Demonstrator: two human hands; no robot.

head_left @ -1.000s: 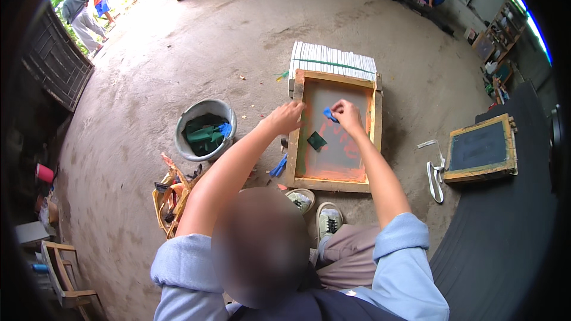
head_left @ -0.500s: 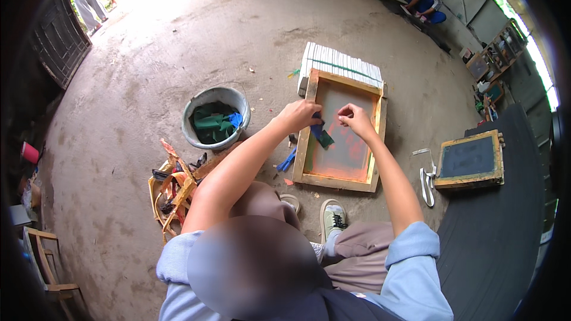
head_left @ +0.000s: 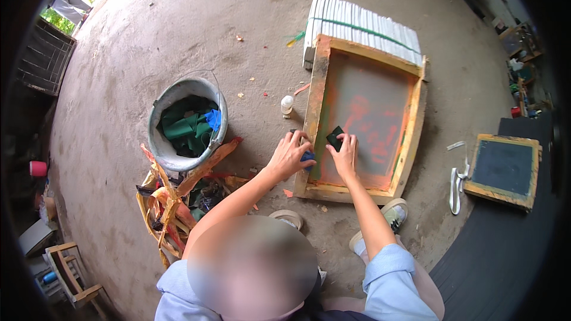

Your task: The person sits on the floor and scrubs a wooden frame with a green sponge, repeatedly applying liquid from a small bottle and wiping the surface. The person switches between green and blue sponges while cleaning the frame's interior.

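Observation:
A wooden-framed screen-printing screen [head_left: 372,113], its pale mesh stained orange, lies tilted on the floor, far end raised against a bundle of white slabs. My right hand [head_left: 345,157] is over the mesh, fingertips closed on a dark green cloth piece [head_left: 335,138]. At the frame's left rail is my left hand [head_left: 289,156], fingers curled down around a blue cloth piece [head_left: 307,157]; part of its grip is hidden. Left of it stands a grey bucket [head_left: 156,142] holding green and blue cloth [head_left: 185,128].
A small white-capped bottle [head_left: 286,105] stands by the frame. The white slabs [head_left: 363,21] are tied with green strap. Peeled strips and scraps [head_left: 169,205] lie near my left arm. At right, a smaller framed screen [head_left: 502,166] sits beside a white strap [head_left: 455,190].
The view has shifted. My left hand has moved from over the mesh to the left rail. The green cloth piece, earlier at my left hand, is now in my right fingers; the bottle has come into sight.

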